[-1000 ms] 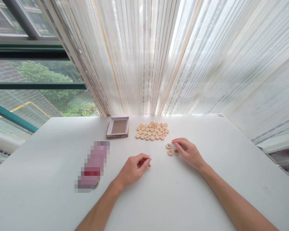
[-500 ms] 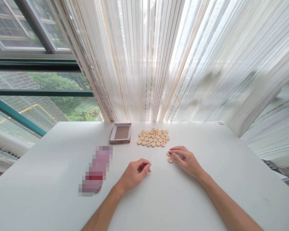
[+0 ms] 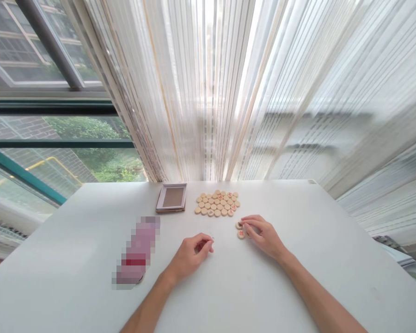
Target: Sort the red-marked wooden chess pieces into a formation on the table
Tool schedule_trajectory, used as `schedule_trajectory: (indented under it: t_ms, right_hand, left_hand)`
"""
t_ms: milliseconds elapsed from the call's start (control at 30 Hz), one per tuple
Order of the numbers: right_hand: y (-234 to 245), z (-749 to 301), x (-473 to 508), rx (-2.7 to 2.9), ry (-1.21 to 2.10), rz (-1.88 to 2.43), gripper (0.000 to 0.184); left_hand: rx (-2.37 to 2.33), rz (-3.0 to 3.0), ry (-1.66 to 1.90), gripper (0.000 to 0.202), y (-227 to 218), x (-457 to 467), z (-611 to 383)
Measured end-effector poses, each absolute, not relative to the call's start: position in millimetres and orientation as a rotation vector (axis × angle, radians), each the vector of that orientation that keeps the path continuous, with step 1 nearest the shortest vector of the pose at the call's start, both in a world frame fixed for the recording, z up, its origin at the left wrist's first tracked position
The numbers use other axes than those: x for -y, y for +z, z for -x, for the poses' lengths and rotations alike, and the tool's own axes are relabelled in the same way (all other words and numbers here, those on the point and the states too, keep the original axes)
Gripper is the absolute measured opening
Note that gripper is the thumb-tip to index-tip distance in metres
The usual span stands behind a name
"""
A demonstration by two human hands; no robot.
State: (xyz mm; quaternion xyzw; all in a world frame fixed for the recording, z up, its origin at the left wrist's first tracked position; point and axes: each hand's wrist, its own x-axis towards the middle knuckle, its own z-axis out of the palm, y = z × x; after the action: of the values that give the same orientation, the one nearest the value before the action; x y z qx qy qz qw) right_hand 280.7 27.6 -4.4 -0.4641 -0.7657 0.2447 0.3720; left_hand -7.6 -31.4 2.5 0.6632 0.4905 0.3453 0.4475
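My right hand (image 3: 262, 234) rests on the white table (image 3: 298, 259), fingers curled over a few loose round wooden chess discs (image 3: 241, 234); its fingertips press on one that is mostly hidden. My left hand (image 3: 191, 254) lies on the table left of them, fingers curled in a loose pinch, and I cannot make out anything in it. Beyond the hands, a flat cluster of several round wooden discs (image 3: 217, 204) with red and dark characters lies packed together.
A small shallow box (image 3: 172, 198) with a brown inside sits left of the disc cluster. A blurred pinkish object (image 3: 137, 252) lies at the left of the table. Striped sheer curtains (image 3: 263, 92) hang behind the far table edge; a window (image 3: 38, 115) is at left.
My right hand has slid left over the loose discs and now covers one of them. The view has tilted up a little. My left hand has hardly moved.
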Motion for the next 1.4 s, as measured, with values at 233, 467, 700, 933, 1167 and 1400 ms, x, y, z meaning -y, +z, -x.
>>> schedule_trajectory:
  t_ms: [233, 467, 700, 933, 1167, 1400]
  right_hand:
    - [-9.0, -282.2, -30.1, 1.817, 0.703, 1.273, 0.026]
    - [-9.2, -282.9, -31.8, 1.799, 0.656, 1.319, 0.031]
    - [0.0, -282.5, -56.5, 1.883, 0.581, 1.348, 0.04]
    - [12.8, -266.2, -106.5, 2.308, 0.48, 1.206, 0.075]
    - [9.7, -247.3, -140.0, 2.619, 0.474, 1.134, 0.091]
    - [3.4, -239.0, -149.3, 2.649, 0.458, 1.078, 0.086]
  left_hand:
    - [-1.215, -1.614, 0.854, 0.029, 3.9, 27.3, 6.9]
    - [-1.323, -2.005, 0.904, 0.021, 8.2, -0.2, 3.3]
    - [-1.437, -2.241, 1.06, 0.044, 10.9, -48.1, -7.2]
    - [-1.651, -2.554, 0.671, 0.069, -7.3, -84.0, -12.9]
    - [-1.604, -2.596, 0.554, 0.065, -14.3, -106.0, -13.6]
    - [-1.618, -2.583, 0.606, 0.06, -20.4, -112.8, -12.9]
